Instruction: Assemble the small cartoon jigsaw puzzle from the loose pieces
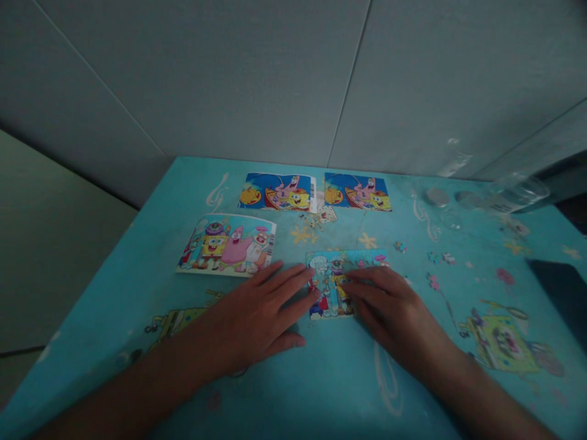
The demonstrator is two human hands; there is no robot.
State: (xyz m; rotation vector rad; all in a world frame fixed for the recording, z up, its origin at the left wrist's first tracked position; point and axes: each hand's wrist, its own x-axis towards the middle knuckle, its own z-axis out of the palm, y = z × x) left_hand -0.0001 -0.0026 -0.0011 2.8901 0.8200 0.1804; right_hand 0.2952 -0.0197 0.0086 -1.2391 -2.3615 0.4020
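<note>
A partly covered jigsaw puzzle (323, 299) with cartoon figures lies flat on the table in front of me. My left hand (268, 308) is open, its fingers stretched out and the tips at the puzzle's left edge. Over the puzzle's right half, my right hand (389, 302) is closed, thumb and fingers drawn together on the surface. Whatever is under those fingertips is hidden. Left of the puzzle lies a picture card (224, 244) with similar figures, close to my left fingers. Several loose puzzle pieces (433, 281) are scattered right of my right hand.
At the back lie a blue picture card (277, 192) and a matching blue puzzle (358, 192). Clear plastic jars (518, 190) and a round silvery lid (437, 197) are at the back right. A dark flat object (557, 290) sits at the right edge. A grey wall (257, 79) borders the table.
</note>
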